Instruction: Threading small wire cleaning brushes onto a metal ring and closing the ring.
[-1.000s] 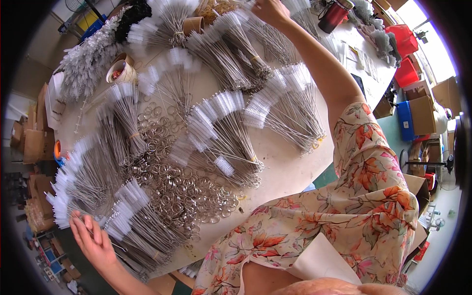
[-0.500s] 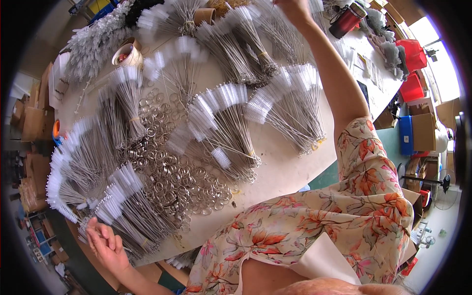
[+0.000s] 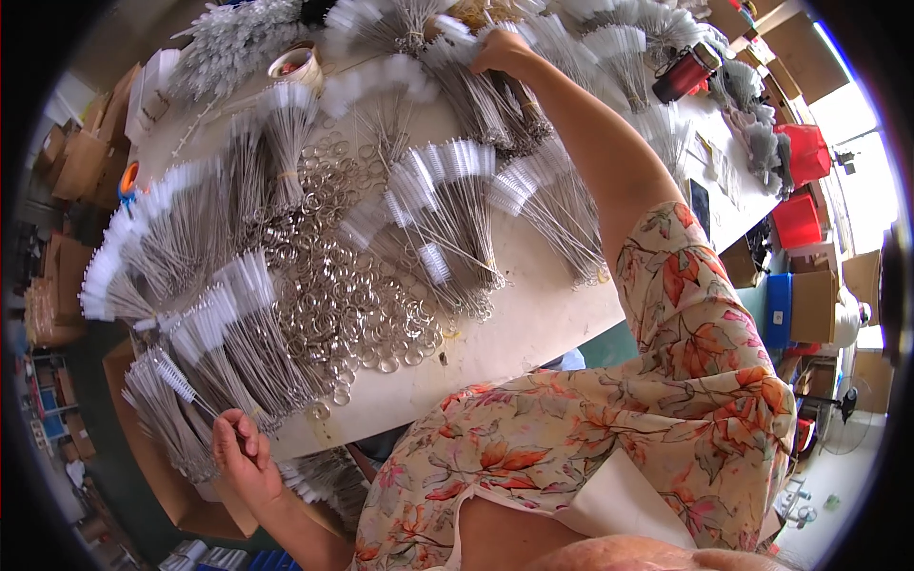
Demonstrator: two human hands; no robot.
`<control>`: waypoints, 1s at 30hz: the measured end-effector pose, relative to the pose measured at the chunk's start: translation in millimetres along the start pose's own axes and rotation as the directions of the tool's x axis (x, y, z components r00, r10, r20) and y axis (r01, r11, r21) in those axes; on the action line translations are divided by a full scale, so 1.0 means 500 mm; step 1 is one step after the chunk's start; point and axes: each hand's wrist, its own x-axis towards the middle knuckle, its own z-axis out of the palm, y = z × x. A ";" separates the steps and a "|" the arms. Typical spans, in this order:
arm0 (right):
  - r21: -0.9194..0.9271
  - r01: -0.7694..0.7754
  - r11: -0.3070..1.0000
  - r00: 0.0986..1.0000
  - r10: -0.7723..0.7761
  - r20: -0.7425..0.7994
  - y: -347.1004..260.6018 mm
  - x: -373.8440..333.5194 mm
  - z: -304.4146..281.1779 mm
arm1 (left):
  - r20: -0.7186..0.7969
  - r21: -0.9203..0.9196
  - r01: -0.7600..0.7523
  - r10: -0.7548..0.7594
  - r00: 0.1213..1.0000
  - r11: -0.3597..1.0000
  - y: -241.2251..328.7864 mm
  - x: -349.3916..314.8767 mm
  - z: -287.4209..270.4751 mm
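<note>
The table (image 3: 533, 333) is the biggest thing before me, a pale top running from my lap out to the far edge, nearly covered. Across it lie many bundles of thin wire brushes with white bristle tips, fanned out in sheaves. In the middle sits a heap of metal rings (image 3: 352, 305), loose and tangled, spreading toward the near edge.

My right arm reaches far across the table in its flowered sleeve (image 3: 695, 324). My right hand (image 3: 500, 52) is at the far side, fingers curled down onto a far bundle (image 3: 495, 105) of brushes; it is pressed onto the wire stems, but I cannot tell whether I am really clasping them or only resting on them.

My left hand (image 3: 243, 452) is at the near left corner of the table, at its edge. The fingers are bent and closed against the stem ends of a near bundle (image 3: 228, 333), which fans away from me with its white tips pointing far and left. Another sheaf, the low bundle (image 3: 167, 409), lies just left of that hand and hangs over the table edge.

A central bundle (image 3: 447, 219) lies between the rings and my right arm, tips pointing far. Far right stands a red flask (image 3: 684, 71), near more brushes. At far left there is a roll of tape (image 3: 295, 65). Off the table to the right stand a red crate (image 3: 798, 152) and a blue bin (image 3: 779, 309); brown boxes (image 3: 81, 162) are stacked on the left.
</note>
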 end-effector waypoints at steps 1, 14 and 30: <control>0.060 0.022 0.998 1.000 -0.021 -0.017 0.009 -0.008 -0.010 | 0.016 -0.027 0.012 -0.011 1.000 1.000 -0.008 -0.012 -0.009; 0.973 0.157 -0.166 0.749 -0.623 -0.227 -0.131 -0.544 -0.040 | 0.510 0.115 -0.601 0.472 0.719 0.791 -0.125 -0.049 0.299; 0.706 -0.384 -0.595 0.905 -0.393 0.161 0.025 -0.806 0.253 | 0.700 0.006 -0.991 0.707 0.097 0.131 -0.373 -0.119 0.340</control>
